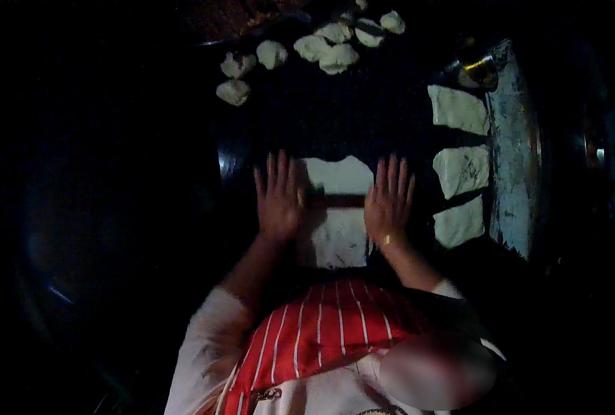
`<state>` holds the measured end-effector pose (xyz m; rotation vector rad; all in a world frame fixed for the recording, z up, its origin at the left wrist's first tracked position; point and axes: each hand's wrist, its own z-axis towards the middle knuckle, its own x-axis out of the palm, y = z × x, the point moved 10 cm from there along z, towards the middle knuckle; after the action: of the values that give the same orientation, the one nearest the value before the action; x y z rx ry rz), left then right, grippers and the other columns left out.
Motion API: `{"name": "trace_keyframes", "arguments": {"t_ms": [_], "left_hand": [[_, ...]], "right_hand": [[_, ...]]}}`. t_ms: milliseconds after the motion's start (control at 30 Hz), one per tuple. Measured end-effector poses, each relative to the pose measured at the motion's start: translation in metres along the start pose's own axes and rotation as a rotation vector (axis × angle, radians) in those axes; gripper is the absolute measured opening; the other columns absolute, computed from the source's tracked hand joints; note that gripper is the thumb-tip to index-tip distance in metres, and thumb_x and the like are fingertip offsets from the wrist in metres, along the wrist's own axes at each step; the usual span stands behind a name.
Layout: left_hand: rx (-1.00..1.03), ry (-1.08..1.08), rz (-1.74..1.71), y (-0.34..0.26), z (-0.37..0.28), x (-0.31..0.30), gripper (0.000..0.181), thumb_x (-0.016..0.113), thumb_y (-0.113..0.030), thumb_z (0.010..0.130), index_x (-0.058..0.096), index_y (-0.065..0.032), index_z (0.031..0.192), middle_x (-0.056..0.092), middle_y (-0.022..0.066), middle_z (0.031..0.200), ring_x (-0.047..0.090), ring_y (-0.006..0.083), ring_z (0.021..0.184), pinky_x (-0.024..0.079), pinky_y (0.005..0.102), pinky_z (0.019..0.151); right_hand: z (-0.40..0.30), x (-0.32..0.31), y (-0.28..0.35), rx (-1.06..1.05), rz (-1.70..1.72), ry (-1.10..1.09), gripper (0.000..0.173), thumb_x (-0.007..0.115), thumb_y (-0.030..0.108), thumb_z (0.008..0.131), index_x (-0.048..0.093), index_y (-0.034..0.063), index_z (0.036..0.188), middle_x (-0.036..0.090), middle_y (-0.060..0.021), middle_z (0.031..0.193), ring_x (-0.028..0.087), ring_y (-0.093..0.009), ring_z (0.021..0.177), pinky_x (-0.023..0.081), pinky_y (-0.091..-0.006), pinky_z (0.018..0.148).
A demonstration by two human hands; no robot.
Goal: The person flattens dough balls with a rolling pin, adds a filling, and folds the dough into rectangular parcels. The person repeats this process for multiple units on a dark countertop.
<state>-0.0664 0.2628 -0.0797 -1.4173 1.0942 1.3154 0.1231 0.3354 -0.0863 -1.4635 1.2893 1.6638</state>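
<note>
A flattened sheet of pale dough lies on the dark work surface in front of me. Across it runs a thin, dark reddish-brown rolling pin, with dough showing on both sides. My left hand rests flat over the pin's left end, its fingers straight, apart and pointing away from me. Over the right end lies my right hand, palm down and fingers likewise spread. Neither hand curls around the pin, and its ends are hidden beneath them.
Several rounded dough pieces lie at the far side. To the right, three flat dough pieces are lined up beside a pale, worn board or ledge. A shiny metal container stands at the far right. Deep shadow hides the left side.
</note>
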Motion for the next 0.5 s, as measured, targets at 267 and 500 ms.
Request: {"name": "trace_keyframes", "arguments": {"t_ms": [267,500], "left_hand": [[-0.05,0.081,0.051,-0.003,0.036,-0.003,0.061,0.041,-0.028,0.096,0.022,-0.009,0.15,0.013,0.0103,0.159,0.01,0.0301,0.147,0.0,0.0611,0.113],[-0.039,-0.166,-0.05,-0.007,0.101,-0.031,0.06,0.031,-0.017,0.093,0.019,-0.0106,0.152,0.012,0.0099,0.159,0.008,0.03,0.147,-0.002,0.0634,0.112]], "right_hand": [[0.015,0.0,-0.005,-0.001,-0.052,0.02,0.053,0.046,0.025,0.096,0.035,0.0061,0.144,0.027,-0.0155,0.153,0.018,-0.035,0.144,0.012,-0.0579,0.113],[0.089,-0.025,-0.009,-0.027,0.07,-0.24,0.056,0.049,0.025,0.095,0.032,0.0092,0.147,0.024,-0.0157,0.155,0.015,-0.038,0.144,0.008,-0.0632,0.111]]}}
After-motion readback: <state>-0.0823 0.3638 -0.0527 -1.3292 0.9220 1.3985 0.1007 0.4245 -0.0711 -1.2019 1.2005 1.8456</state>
